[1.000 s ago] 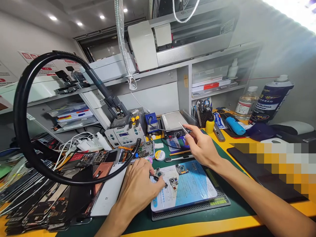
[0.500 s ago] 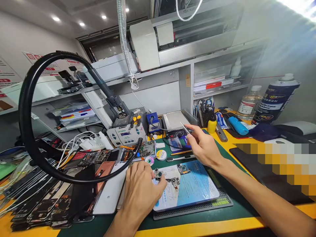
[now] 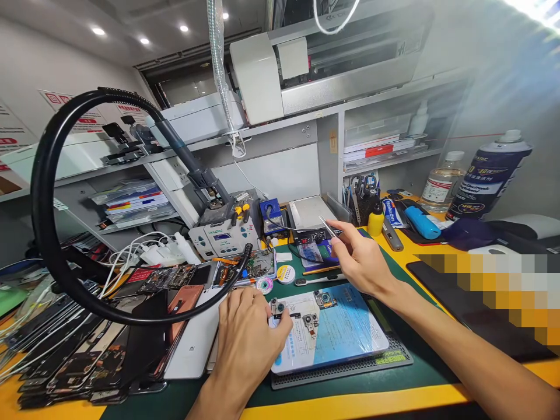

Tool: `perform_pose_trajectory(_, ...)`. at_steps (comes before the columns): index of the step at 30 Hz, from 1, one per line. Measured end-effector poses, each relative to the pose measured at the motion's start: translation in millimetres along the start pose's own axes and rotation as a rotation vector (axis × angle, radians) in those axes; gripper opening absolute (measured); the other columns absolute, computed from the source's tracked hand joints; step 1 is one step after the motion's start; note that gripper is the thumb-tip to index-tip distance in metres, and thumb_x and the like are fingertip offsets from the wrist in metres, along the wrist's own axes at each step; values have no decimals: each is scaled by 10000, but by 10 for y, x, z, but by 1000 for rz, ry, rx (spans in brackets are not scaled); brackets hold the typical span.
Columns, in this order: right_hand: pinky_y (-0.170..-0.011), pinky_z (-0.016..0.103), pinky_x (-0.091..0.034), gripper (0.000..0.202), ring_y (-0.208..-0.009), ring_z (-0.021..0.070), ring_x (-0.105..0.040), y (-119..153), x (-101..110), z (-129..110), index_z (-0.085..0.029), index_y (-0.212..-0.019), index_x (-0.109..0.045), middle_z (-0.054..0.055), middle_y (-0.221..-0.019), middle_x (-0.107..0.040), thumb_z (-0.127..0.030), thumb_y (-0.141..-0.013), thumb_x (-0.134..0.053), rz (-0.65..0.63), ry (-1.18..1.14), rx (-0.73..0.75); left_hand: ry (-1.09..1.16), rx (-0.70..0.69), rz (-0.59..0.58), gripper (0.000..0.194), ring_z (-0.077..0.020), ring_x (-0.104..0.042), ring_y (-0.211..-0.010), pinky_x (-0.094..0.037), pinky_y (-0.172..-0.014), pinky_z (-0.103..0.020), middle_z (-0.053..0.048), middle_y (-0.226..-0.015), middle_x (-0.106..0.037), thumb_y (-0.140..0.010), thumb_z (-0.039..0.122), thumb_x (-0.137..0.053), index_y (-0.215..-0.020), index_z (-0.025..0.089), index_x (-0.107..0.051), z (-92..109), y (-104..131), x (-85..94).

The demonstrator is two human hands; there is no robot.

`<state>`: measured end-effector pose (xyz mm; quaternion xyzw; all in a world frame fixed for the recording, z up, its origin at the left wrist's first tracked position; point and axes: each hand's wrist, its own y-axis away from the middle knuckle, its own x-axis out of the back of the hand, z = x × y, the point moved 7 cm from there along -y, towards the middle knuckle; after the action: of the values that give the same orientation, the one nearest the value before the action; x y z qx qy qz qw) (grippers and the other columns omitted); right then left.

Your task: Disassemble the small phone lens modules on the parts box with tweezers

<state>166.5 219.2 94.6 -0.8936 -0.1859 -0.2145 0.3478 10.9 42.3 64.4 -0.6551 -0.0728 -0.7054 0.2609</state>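
The left hand's (image 3: 252,333) thumb and forefinger are bent around a small grey-and-black dual-lens camera module (image 3: 279,305), one on either side of it, at the far left corner of a flat, blue-and-white printed box (image 3: 350,335). Whether the two fingertips press on it, I cannot tell. The other fingers of that hand are curled, with the back of the hand up.

The right hand (image 3: 362,259) grips slim silver metal tweezers (image 3: 329,227) between thumb and forefinger. Their tips point up and to the far left, well apart from the modules; how far the tips are parted is too small to tell.

On the box, to the right of the left hand, lie a second silver-framed camera module (image 3: 311,324) with a short flex tail and, farther off near the far edge, a third module with a large round lens (image 3: 324,299). The box rests on a grey perforated plate (image 3: 306,381), itself on a dark green work mat (image 3: 258,399).

Just beyond the box lie a black-and-white toothbrush (image 3: 319,280), a round yellow-and-white tin (image 3: 286,274) and a small pink-and-white spool (image 3: 264,285). A white smartphone (image 3: 190,347) lies left of the left hand, under a thick black looped hose (image 3: 42,216). Far right stand a small yellow bottle (image 3: 375,224) and a dark blue spray can (image 3: 489,175).
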Motion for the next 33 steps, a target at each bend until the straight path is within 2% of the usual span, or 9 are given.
perform_pose_trajectory(3,-594,335,-404,451,-589,195,-530,-25,8,34,-117,-1399,-517,18,-705,-630,-295,-995,-426,-43,-33,-51,22,-15,-20,263,-341,-590,-1033,-427,-939,-518,-98,-936,-669,-893,428,-578,-750,209,-597,-37,11,31)
perform_pose_trajectory(5,-557,319,-412,457,-575,181,-543,-60,1,70,-125,-1417,-483,39,-775,-681,-326,-1014,-400,-140,-78,-89,45,-31,-38,251,-330,-596,-1034,-431,-939,-513,-89,-960,-680,-890,439,-602,-795,209,-619,-84,18,81)
perform_pose_trajectory(8,-488,281,-409,373,-534,147,-566,-82,-46,93,-150,-1222,-614,52,-852,-718,-397,-1009,-432,-408,-148,-116,87,-60,-74,216,-322,-609,-1046,-446,-944,-515,-92,-1034,-692,-882,414,-631,-920,203,-655,-191,16,158)
perform_pose_trajectory(10,-484,260,-388,323,-540,135,-552,-58,-57,81,-163,-1018,-677,22,-789,-685,-433,-978,-504,-572,-156,-110,123,-94,-112,233,-322,-618,-1081,-462,-959,-521,-96,-1095,-693,-885,407,-629,-1005,210,-665,-266,4,175)
perform_pose_trajectory(14,-535,249,-356,295,-627,149,-516,51,-58,45,-170,-925,-705,-19,-720,-595,-453,-841,-712,-733,-75,-96,222,-241,-208,276,-267,-592,-1235,-472,-1062,-460,-29,-1259,-667,-887,392,-633,-1148,302,-644,-336,-38,110)
perform_pose_trajectory(16,-562,252,-362,344,-682,171,-536,128,-89,30,-173,-934,-719,-9,-767,-613,-449,-746,-803,-775,-21,-92,265,-300,-230,310,-240,-560,-1304,-442,-1126,-430,-2,-1311,-652,-884,353,-637,-1192,327,-624,-350,-69,65)
perform_pose_trajectory(18,-581,257,-363,336,-714,187,-551,192,-126,21,-175,-913,-721,4,-806,-634,-430,-717,-818,-795,24,-93,298,-332,-231,351,-233,-548,-1332,-415,-1165,-429,-6,-1341,-644,-882,312,-632,-1232,321,-607,-356,-103,30)
perform_pose_trajectory(24,-587,263,-351,186,-712,178,-537,251,-206,5,-176,-820,-718,15,-838,-638,-353,-766,-740,-820,70,-92,363,-366,-190,396,-237,-628,-1234,-483,-1112,-415,-42,-1266,-685,-859,222,-603,-1251,276,-609,-314,-146,-9)
perform_pose_trajectory(33,-541,246,-339,217,-615,138,-484,256,-254,58,-168,-882,-754,-27,-703,-579,-358,-787,-713,-848,45,-117,398,-384,-125,411,-234,-660,-1202,-529,-1069,-415,-36,-1205,-717,-874,224,-573,-1283,264,-591,-295,-127,-73)
